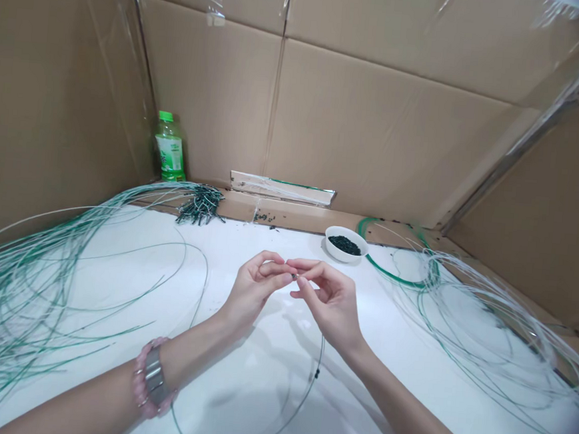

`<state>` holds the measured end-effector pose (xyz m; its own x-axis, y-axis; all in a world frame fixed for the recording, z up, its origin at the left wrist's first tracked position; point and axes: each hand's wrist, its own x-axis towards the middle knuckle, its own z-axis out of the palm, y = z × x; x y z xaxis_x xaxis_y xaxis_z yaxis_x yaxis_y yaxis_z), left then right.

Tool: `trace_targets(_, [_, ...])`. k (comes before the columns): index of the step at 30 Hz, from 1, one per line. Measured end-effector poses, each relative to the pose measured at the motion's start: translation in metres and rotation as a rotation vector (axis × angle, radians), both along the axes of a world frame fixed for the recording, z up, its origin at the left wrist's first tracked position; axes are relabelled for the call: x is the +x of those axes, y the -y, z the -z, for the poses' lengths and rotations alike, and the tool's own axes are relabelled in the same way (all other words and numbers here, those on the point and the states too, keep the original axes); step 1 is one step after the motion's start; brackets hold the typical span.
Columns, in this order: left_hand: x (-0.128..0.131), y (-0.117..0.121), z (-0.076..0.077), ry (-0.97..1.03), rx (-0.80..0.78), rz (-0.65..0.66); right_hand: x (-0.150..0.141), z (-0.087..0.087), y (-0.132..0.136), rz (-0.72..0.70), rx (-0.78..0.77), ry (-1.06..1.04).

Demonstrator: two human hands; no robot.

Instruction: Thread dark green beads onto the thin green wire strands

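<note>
glossy green plastic wire [385, 273], matt corrugated cardboard [391, 131]

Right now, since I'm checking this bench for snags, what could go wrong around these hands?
The tiny dark piece pinched between the left hand and right hand could slip and be hard to find. The white bowl of small dark green pieces sits close to the right hand, so a knock might spill it. The pink beaded bracelet on the left wrist could perhaps catch the loose green-and-white strands nearby.
</note>
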<state>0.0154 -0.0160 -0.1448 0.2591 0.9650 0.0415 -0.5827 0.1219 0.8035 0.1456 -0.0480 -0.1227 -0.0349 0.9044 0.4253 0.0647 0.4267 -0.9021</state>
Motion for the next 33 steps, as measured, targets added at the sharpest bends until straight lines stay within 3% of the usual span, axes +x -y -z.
trace_targets(12, [-0.012,-0.004,-0.008,-0.242,0.313,-0.042,0.009,0.0,-0.001,0.042,0.133,0.244])
trace_targets(25, [-0.013,-0.005,-0.007,-0.262,0.295,-0.074,0.009,0.004,-0.004,0.06,0.027,0.189])
trace_targets(33, [-0.012,0.0,-0.008,-0.241,0.307,-0.12,0.007,0.0,-0.002,-0.002,-0.014,0.083])
